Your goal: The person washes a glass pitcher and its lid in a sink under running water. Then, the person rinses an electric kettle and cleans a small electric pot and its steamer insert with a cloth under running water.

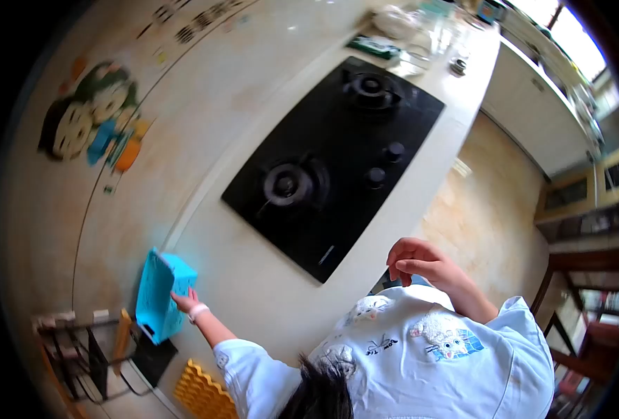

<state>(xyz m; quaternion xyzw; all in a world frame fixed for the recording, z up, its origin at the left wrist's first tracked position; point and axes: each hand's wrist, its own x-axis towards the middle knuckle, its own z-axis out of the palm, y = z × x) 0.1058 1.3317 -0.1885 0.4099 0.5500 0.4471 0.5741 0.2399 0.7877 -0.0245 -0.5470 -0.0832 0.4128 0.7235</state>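
Observation:
A light blue plastic basket point(157, 297) stands tilted on the counter by the wall at the lower left. My left hand point(186, 302), with a pale band at the wrist, is at the basket's right side; its fingers touch or grip the basket wall, partly out of sight. My right hand point(413, 261) hangs in front of my shirt, near the counter's front edge, with its fingers loosely curled and apart and nothing visible in them. Between the hands and the far end lies a black two-burner gas hob point(337, 167).
A black rack point(96, 363) and a yellow egg tray point(203, 391) are at the lower left. Bags and glassware point(421, 42) stand at the counter's far end. Wooden chairs point(589, 335) are on the right. A cartoon sticker point(103, 122) is on the wall.

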